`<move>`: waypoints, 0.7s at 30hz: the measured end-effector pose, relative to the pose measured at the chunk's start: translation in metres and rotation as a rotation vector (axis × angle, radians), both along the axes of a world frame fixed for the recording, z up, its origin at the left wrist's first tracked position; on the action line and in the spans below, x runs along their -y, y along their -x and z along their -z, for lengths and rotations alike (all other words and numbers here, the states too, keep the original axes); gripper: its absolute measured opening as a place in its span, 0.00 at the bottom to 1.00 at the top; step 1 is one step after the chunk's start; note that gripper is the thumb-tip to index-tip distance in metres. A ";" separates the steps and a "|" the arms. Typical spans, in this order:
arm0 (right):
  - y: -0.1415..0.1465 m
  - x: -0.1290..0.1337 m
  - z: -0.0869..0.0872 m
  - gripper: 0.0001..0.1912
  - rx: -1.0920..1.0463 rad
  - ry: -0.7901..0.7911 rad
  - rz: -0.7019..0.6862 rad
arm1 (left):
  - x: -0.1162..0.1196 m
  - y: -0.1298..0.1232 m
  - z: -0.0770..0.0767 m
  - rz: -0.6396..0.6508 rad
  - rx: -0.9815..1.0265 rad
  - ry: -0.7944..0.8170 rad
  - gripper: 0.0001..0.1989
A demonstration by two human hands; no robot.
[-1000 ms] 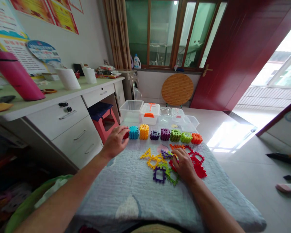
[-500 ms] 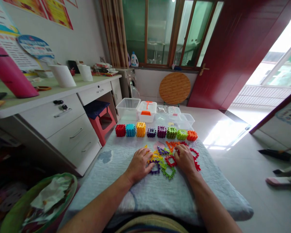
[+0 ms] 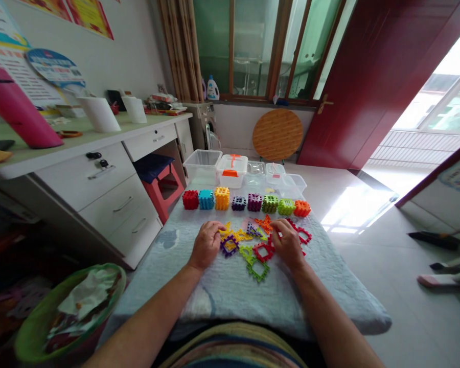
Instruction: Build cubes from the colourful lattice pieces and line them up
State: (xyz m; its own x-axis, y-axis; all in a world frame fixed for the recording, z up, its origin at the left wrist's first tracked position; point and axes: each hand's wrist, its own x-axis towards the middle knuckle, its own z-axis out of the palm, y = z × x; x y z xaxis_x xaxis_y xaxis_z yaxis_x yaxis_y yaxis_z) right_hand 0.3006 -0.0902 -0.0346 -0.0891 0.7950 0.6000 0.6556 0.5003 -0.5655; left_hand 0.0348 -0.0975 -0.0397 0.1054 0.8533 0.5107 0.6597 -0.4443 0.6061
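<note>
My left hand (image 3: 206,246) is at the left edge of a loose pile of flat, notched plastic building pieces. Its fingers are closed at the edge of a yellow notched piece (image 3: 227,231). Just right of it lies a purple square frame (image 3: 230,246) over yellow pieces. My right hand (image 3: 289,244) bends over the right side, fingers curled down, fingertips partly hidden. Around it are an orange piece (image 3: 266,223), a red frame (image 3: 263,251) and another red frame (image 3: 304,235). Nearer me lies a green frame (image 3: 258,270), with a purple triangle (image 3: 253,230) mid-pile.
Behind the pile stands a row of notched cubes, from a red cube (image 3: 190,200) to an orange cube (image 3: 302,208). Farther back are clear plastic boxes, including a bin (image 3: 202,166) and an orange-handled box (image 3: 232,171). A cloth (image 3: 176,291) covers the table.
My left hand has moved left and away from me, and the purple square and yellow pieces now lie farther left. My right hand has shifted slightly; the orange piece is more exposed.
</note>
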 end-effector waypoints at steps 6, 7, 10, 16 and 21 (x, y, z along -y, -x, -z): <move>-0.017 -0.006 -0.002 0.09 -0.117 -0.028 0.208 | -0.001 0.007 -0.004 -0.007 -0.008 0.017 0.07; -0.018 -0.007 -0.001 0.09 -0.128 -0.024 0.225 | 0.000 0.007 -0.005 0.025 -0.039 0.033 0.06; -0.020 -0.009 0.002 0.09 -0.134 -0.018 0.242 | 0.005 0.004 -0.007 0.151 -0.199 0.089 0.18; -0.011 -0.007 0.006 0.10 -0.086 0.003 0.179 | 0.013 -0.002 -0.011 0.191 -0.271 0.084 0.23; -0.008 -0.006 0.007 0.09 -0.072 0.028 0.132 | 0.017 -0.002 -0.015 0.234 0.041 0.154 0.19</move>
